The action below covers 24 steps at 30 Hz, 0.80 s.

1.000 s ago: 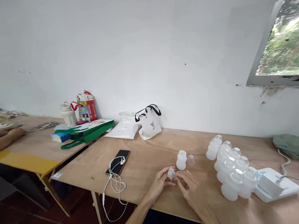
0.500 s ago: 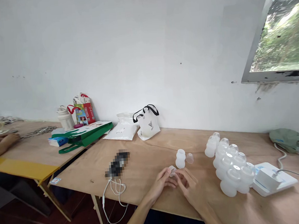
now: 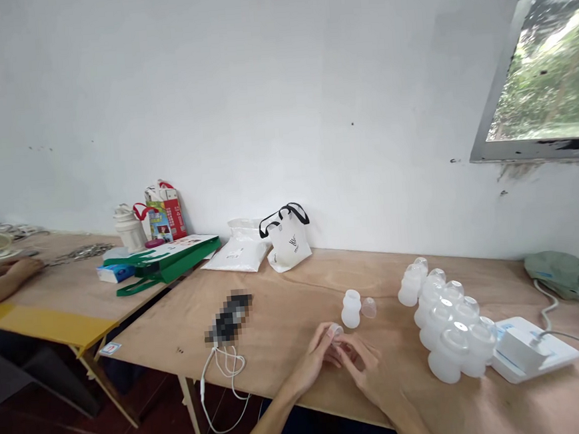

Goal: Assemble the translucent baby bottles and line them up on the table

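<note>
Both hands meet over the front of the wooden table, closed around a small translucent bottle part [image 3: 335,330], round and possibly a teat with its collar. My left hand [image 3: 316,357] grips it from the left, fingertips pressed to its side. From the right, my right hand [image 3: 362,362] pinches its lower edge, and the fingers hide much of it. Just beyond the hands stands an uncapped, frosted white baby bottle [image 3: 350,310], upright and narrow-waisted. Beside that bottle sits a clear dome cap [image 3: 369,307].
Several capped baby bottles [image 3: 443,328] stand clustered at the right, beside a white box with a charger [image 3: 523,346]. A phone-like blurred object [image 3: 230,316] with a white cable [image 3: 203,391] lies left. Bags [image 3: 289,244] line the wall. Another person's forearm [image 3: 8,282] rests far left.
My fingers have shifted around the small bottle part, with the right fingers now curled closer beneath it. The view has moved slightly; the bottles and cap stay in place.
</note>
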{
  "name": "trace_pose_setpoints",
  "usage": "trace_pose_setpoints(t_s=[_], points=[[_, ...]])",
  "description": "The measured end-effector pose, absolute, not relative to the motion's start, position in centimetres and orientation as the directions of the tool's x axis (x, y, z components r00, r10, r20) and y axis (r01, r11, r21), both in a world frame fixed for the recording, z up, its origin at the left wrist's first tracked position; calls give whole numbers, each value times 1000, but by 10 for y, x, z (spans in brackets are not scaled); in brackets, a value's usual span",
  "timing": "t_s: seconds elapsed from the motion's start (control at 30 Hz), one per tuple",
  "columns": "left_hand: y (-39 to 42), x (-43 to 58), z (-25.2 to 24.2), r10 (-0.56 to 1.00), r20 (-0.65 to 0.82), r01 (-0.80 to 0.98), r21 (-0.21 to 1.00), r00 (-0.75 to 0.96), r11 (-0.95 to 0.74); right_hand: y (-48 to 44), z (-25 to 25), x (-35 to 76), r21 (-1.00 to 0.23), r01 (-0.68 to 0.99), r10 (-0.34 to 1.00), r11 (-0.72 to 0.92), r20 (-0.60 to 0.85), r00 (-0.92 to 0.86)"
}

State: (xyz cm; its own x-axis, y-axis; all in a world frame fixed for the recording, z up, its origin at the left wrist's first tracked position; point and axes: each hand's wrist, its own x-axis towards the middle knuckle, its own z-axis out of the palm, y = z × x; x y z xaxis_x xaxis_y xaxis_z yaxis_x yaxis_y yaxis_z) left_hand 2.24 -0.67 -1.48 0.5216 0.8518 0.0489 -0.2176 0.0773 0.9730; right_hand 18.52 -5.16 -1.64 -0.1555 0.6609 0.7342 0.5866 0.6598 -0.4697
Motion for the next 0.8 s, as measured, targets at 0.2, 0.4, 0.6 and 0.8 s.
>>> trace_pose_setpoints(t_s=[0.2, 0.4, 0.6, 0.8], points=[[-8, 23, -18, 828, 107, -192, 981, 550, 0, -49, -18, 186, -451, 598, 637, 663, 759, -134], [-17, 23, -9, 807, 160, -152, 984, 568, -89, -50, -15, 183, -502, 646, 667, 575, 745, -14], [-23, 21, 4, 765, 199, -48, 975, 613, -215, -43, -20, 189, -742, 550, 895, 384, 446, -23], [-31, 18, 15, 736, 210, 153, 907, 643, -392, -44, -15, 189, -908, 288, 952, 305, 297, -72]])
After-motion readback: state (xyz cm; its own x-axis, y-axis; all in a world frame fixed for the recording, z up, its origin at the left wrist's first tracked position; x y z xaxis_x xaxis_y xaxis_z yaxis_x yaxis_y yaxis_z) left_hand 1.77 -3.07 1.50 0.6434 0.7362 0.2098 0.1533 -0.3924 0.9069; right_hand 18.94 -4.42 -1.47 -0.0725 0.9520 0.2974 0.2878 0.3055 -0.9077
